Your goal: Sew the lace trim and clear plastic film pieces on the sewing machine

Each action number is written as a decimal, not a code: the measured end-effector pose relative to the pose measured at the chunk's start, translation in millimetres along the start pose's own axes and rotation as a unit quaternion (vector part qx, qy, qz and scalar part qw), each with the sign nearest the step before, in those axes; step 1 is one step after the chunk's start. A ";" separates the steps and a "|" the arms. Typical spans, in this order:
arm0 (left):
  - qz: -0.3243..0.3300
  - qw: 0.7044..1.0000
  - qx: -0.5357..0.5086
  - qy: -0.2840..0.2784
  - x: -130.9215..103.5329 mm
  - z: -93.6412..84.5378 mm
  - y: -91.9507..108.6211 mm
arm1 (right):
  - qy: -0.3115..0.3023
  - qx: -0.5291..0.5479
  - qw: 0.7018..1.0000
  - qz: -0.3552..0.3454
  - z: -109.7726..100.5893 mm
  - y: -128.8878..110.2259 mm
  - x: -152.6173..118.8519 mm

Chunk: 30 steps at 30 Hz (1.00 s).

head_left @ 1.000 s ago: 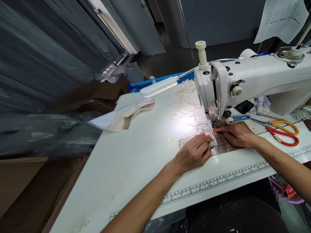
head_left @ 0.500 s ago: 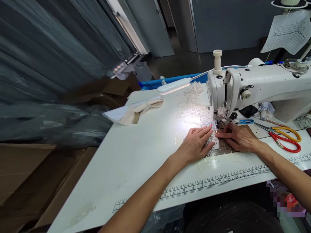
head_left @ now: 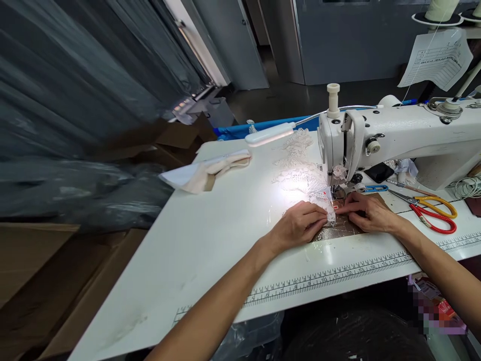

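White lace (head_left: 300,178) lies on the sewing table and runs up to the needle area of a white sewing machine (head_left: 406,128). My left hand (head_left: 296,225) is closed at the near end of the lace, fingertips bunched on its edge. Opposite it, my right hand (head_left: 370,214) rests on a brown plate (head_left: 338,228) just in front of the presser foot. Its fingers are apart, and the outstretched forefinger reaches the lace's right edge. Small red marks show on the lace close to the foot. Whether the right fingertips press on the lace cannot be made out.
Scissors (head_left: 436,210) with yellow and red handles lie right of my right hand, near a blue-handled tool (head_left: 376,188). A lamp (head_left: 270,134) lights the lace. Folded cream cloth (head_left: 210,173) sits at the table's left edge. A printed ruler (head_left: 323,281) follows the front edge.
My left hand has drawn its flattened fingers in to a pinch, and the lace end under it is folded up more. The right hand stays almost in place. The view has shifted slightly.
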<state>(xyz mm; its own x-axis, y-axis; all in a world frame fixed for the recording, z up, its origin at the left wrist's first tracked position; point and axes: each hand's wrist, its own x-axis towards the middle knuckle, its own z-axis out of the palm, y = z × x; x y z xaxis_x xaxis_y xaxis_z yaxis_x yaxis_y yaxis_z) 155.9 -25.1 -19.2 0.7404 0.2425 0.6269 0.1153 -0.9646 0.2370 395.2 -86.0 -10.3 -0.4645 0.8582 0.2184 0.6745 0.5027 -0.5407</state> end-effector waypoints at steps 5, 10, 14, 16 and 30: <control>-0.038 0.999 -0.032 -0.015 -0.9 -1.8 1.1 | -0.044 -0.026 0.997 -0.061 1.4 -8.0 0.5; 0.008 0.999 0.011 -0.043 -0.7 -3.8 -1.0 | -0.045 -0.014 0.997 -0.063 1.5 -8.3 0.2; -0.029 1.000 -0.005 0.009 -0.5 -1.4 1.5 | -0.044 0.004 0.997 -0.055 0.4 -5.7 0.2; -0.071 0.996 -0.028 0.034 -1.0 -1.3 3.1 | -0.043 -0.005 0.997 -0.062 0.9 -6.0 0.8; -0.024 0.999 0.018 0.030 2.4 0.8 6.4 | -0.047 -0.046 0.996 -0.062 3.3 -9.4 2.1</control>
<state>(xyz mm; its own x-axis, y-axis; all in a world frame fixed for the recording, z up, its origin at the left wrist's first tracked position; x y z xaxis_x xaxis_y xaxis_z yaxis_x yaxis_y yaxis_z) 158.9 -30.8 -16.8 0.6918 0.2940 0.6595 0.1748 -0.9544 0.2421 386.0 -89.2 -7.5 -0.5957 0.7780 0.1998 0.6563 0.6149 -0.4372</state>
